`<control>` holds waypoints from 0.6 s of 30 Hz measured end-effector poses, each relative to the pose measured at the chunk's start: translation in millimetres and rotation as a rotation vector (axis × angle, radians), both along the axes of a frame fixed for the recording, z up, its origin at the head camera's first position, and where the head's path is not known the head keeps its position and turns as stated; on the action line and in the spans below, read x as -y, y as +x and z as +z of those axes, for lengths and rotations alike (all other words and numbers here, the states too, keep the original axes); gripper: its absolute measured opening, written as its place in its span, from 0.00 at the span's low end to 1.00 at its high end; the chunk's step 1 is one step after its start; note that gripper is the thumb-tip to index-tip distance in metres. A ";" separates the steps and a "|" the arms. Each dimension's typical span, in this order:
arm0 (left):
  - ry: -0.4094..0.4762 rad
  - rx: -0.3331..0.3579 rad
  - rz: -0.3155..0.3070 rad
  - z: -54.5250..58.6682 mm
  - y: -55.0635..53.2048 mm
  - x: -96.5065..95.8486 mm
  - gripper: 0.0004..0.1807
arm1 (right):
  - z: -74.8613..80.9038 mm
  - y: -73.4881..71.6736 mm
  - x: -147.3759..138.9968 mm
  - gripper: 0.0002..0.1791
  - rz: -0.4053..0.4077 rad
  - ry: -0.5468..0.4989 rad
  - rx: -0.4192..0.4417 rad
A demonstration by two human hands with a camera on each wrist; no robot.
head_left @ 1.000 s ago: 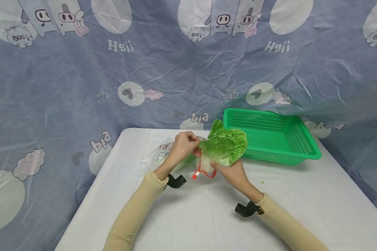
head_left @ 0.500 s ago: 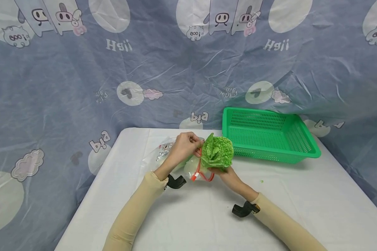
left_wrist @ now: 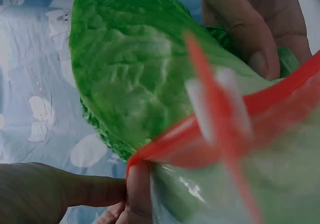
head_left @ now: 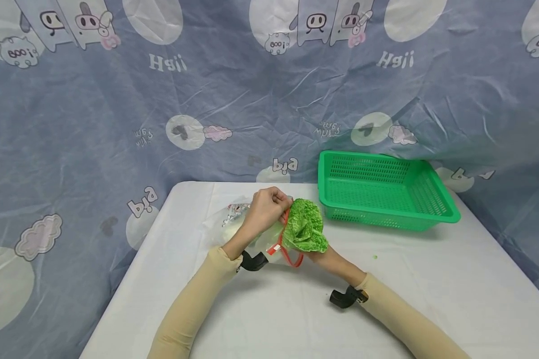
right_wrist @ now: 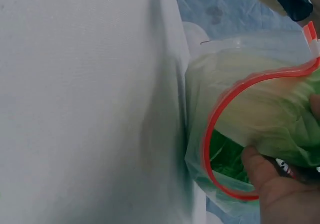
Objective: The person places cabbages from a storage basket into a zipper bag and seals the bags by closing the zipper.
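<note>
A clear plastic zip bag (head_left: pixel 233 219) with a red zip edge (right_wrist: pixel 220 103) lies on its side, its mouth towards the right. My left hand (head_left: pixel 264 208) pinches the far side of that mouth, thumb against fingers at the red edge. My right hand (head_left: pixel 323 259) holds a napa cabbage (head_left: pixel 303 224) from below, its pale base inside the mouth and its crinkled green leaves outside. In the right wrist view, my right fingers (right_wrist: pixel 257 166) reach within the red rim under the pale stalks. More pale and green leaf shows through the bag's wall.
A green perforated basket (head_left: pixel 386 214) stands at the back right of the white-covered table (head_left: pixel 269 319). A tiny green scrap (head_left: pixel 375 257) lies on the cloth in front of it. A patterned blue-grey curtain (head_left: pixel 233 89) hangs behind the table.
My right hand has moved left, carrying the cabbage base into the bag's mouth and turning the leafy top towards the camera. My left hand stays at the bag's edge.
</note>
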State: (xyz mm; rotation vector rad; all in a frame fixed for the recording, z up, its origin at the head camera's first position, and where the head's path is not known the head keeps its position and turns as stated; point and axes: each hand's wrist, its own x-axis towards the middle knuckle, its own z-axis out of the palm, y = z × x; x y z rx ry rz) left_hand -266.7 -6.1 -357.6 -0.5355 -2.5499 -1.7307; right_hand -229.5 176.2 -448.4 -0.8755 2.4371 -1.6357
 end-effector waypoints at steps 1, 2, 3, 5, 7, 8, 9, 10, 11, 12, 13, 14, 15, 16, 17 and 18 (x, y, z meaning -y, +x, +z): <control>-0.005 -0.002 -0.001 0.3 0.8 0.0 0.06 | -1.1 4.7 -2.1 0.31 -0.014 -0.030 0.054; -0.010 -0.006 -0.004 0.6 1.6 -0.1 0.06 | -3.9 8.1 -4.7 0.32 -0.072 0.097 0.009; -0.014 -0.012 -0.007 1.1 2.4 -0.2 0.06 | -4.3 8.7 -3.9 0.34 -0.061 0.104 0.000; -0.016 -0.020 -0.016 2.1 3.9 -0.2 0.06 | -3.4 9.0 -0.9 0.35 -0.041 0.121 -0.029; -0.018 -0.032 -0.025 3.5 5.7 0.2 0.06 | -1.3 8.0 3.1 0.35 -0.029 0.121 -0.041; -0.021 -0.035 -0.030 4.4 6.6 0.5 0.06 | -0.3 7.5 4.7 0.34 -0.043 0.133 -0.037; -0.025 -0.036 -0.034 5.3 7.5 0.8 0.06 | 1.6 7.4 6.3 0.34 -0.050 0.139 -0.044; -0.029 -0.039 -0.039 6.5 8.2 1.2 0.06 | 3.4 6.7 7.3 0.33 -0.066 0.147 -0.048; -0.029 -0.036 -0.045 7.6 9.0 1.6 0.06 | 4.7 5.8 7.5 0.32 -0.084 0.153 -0.048; -0.030 -0.029 -0.050 8.9 9.9 2.2 0.06 | 6.3 5.1 7.5 0.32 -0.097 0.156 -0.046; -0.029 -0.019 -0.052 10.2 10.9 2.7 0.05 | 7.9 4.6 6.8 0.31 -0.104 0.160 -0.054; -0.030 -0.016 -0.047 11.5 11.9 3.2 0.05 | 8.8 4.1 5.6 0.31 -0.103 0.163 -0.064; -0.023 -0.016 -0.037 12.7 12.8 3.5 0.05 | 9.7 4.0 3.9 0.31 -0.095 0.161 -0.068; -0.015 -0.019 -0.024 13.9 13.6 3.8 0.05 | 9.9 3.3 2.3 0.30 -0.075 0.163 -0.076; -0.010 -0.024 -0.003 14.8 14.1 3.9 0.05 | 10.0 3.3 0.5 0.31 -0.051 0.168 -0.086; -0.008 -0.035 0.018 15.6 14.6 3.8 0.06 | 10.6 3.6 -0.8 0.31 -0.026 0.166 -0.084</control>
